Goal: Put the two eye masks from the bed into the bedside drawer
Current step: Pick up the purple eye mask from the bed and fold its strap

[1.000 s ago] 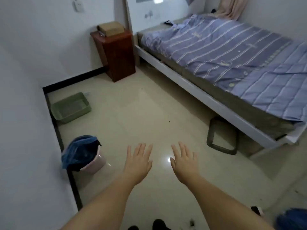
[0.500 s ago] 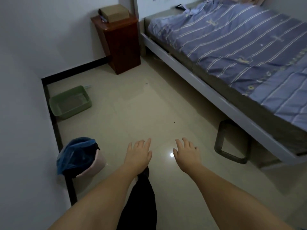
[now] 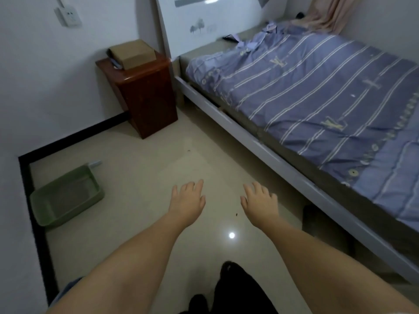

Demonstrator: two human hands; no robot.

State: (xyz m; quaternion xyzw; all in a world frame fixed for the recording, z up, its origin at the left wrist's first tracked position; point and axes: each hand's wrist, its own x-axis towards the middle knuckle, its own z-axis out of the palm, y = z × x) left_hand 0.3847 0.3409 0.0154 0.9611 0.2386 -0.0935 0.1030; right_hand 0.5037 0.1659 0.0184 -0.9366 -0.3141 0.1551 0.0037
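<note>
Bed [image 3: 317, 91] fills more of my view than a second ago and its head end has come in, so I am closing on it; bedside cabinet [image 3: 145, 91] stands just left of the bed's head, a cardboard box [image 3: 132, 54] on top, no drawer front showing; a dark item [image 3: 230, 37] lies at the head of the bed, possibly an eye mask, too small to tell; my left hand [image 3: 187, 201] and right hand [image 3: 259, 200] are spread flat, empty, near the bed's foot.

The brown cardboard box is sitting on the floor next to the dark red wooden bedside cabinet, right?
Not quite. The head view shows the brown cardboard box sitting on top of the dark red wooden bedside cabinet, not on the floor next to it.
</note>
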